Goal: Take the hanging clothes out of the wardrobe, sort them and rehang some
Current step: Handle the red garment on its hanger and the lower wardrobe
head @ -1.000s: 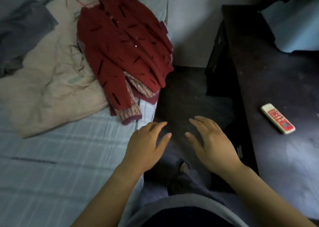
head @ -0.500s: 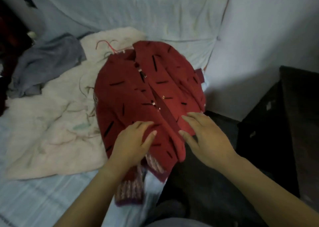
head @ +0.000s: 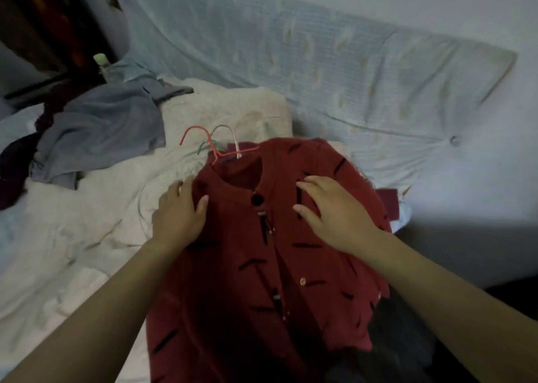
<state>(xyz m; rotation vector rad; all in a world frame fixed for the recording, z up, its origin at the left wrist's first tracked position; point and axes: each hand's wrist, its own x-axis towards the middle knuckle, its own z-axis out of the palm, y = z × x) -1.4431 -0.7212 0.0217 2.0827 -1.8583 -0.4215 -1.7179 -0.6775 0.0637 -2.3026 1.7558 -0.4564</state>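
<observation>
While the red cardigan (head: 247,281) is lying at the right edge of the bed (head: 11,231), the left hand (head: 179,211) is pinching its shoulder and the right hand (head: 334,211) is pressing its chest, fingers spread.

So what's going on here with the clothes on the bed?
A person is handling a red cardigan that lies on a cream blanket. The left hand holds its shoulder edge, thumb on top. The right hand rests open on the chest. Hanger hooks poke out at the collar. A grey garment lies off to the side, untouched.
</observation>
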